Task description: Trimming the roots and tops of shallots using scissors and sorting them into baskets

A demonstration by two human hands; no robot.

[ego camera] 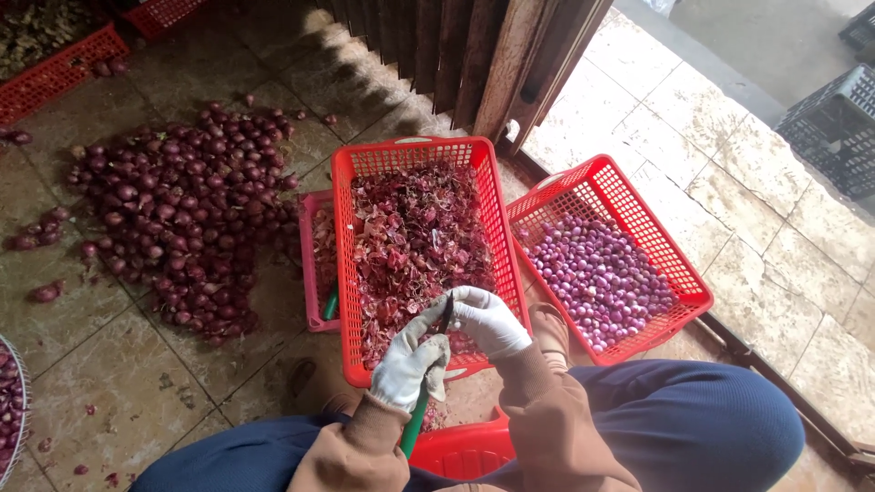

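My left hand [408, 366], in a white glove, grips a knife by its green handle [415, 430], the dark blade pointing up toward my right hand. My right hand [488, 321], also gloved, is closed around a small dark shallot [447, 314] at the blade tip, which is mostly hidden by the fingers. Both hands hover over the near end of a red basket [415, 150] filled with reddish-purple peelings. To its right a second red basket [597, 178] holds peeled pale-purple shallots [597, 273].
A heap of unpeeled dark red shallots [182, 210] lies on the tiled floor at left. A pink tray [314, 264] sits beside the peel basket. More red crates [55, 73] stand at top left, black crates [834, 128] at top right. A wooden door post [510, 64] is behind.
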